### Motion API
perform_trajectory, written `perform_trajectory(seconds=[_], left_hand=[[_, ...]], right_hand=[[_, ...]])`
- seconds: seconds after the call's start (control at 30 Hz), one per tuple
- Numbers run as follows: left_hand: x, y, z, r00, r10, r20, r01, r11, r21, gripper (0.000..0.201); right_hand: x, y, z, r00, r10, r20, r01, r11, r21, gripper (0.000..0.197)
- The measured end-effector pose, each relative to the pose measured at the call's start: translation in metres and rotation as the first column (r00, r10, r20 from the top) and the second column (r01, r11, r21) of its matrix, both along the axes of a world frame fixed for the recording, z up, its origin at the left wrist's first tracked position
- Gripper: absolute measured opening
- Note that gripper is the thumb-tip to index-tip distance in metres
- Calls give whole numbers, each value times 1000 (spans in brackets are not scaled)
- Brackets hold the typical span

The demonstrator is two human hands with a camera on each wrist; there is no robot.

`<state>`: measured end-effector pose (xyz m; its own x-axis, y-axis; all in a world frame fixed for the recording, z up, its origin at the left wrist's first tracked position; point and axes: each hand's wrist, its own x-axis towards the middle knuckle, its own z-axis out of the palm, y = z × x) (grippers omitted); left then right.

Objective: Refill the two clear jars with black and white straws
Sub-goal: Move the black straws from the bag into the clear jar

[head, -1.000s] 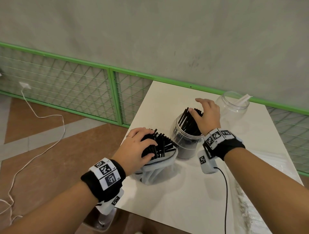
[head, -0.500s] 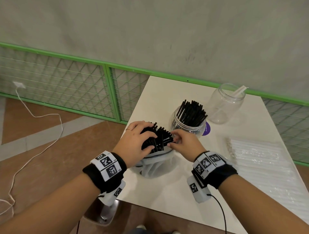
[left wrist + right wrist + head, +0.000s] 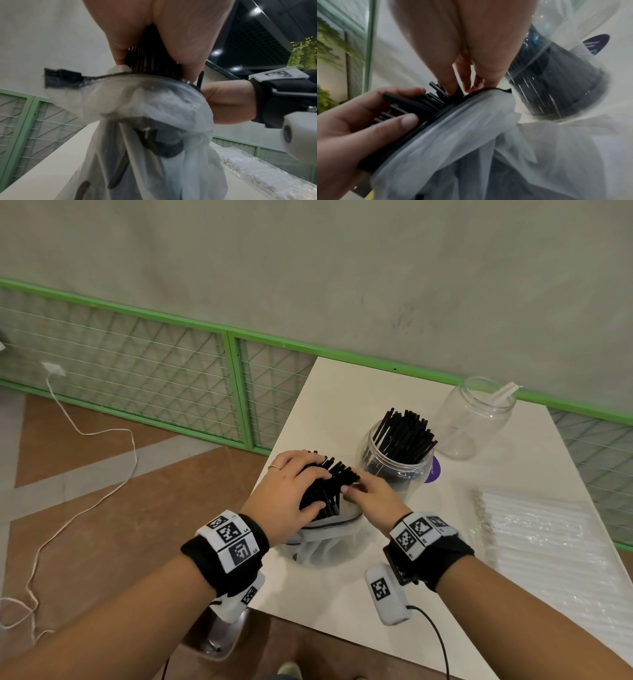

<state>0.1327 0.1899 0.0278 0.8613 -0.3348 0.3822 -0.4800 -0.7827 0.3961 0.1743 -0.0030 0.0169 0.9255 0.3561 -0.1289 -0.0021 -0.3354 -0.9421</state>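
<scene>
While the left hand (image 3: 291, 491) grips the bundle of black straws (image 3: 329, 484) standing in a translucent zip bag (image 3: 325, 546), the right hand (image 3: 371, 501) pinches straws at the bag's mouth. Just behind the bag stands the straw-filled jar (image 3: 394, 470); beyond that, the nearly empty jar (image 3: 474, 419).

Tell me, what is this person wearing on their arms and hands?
Both forearms are bare. Each wrist carries a black fabric wristband topped with white tiles printed with black square codes, and a small white camera box hangs under each, also code-marked. A thin black cable runs from the right box. The left hand wears a slim ring; the right hand wears none visible.
</scene>
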Motion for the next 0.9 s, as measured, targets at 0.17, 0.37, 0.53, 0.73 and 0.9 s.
perform_trajectory(seconds=[0.17, 0.37, 0.53, 0.73, 0.9], left_hand=[[3, 0, -1, 1000, 5, -5, -5, 1000, -4, 43], [-3, -2, 5, 997, -26, -78, 18, 995, -97, 45], [-10, 8, 15, 966, 24, -259, -88, 968, -237, 84], [-2, 14, 14, 945, 63, -321, -129, 974, -188, 97], [-1, 6, 7, 967, 79, -242, -114, 984, -136, 84]], right_hand=[[-14, 0, 10, 966, 243, -84, -239, 970, 49, 72], [-8, 16, -4, 978, 208, 2, -208, 977, -40, 120], [2, 25, -6, 997, 62, 42, -64, 996, 64, 56], [4, 24, 8, 976, 143, 164, -141, 990, -26, 29], [3, 22, 17, 964, 137, 226, -121, 989, -84, 20]])
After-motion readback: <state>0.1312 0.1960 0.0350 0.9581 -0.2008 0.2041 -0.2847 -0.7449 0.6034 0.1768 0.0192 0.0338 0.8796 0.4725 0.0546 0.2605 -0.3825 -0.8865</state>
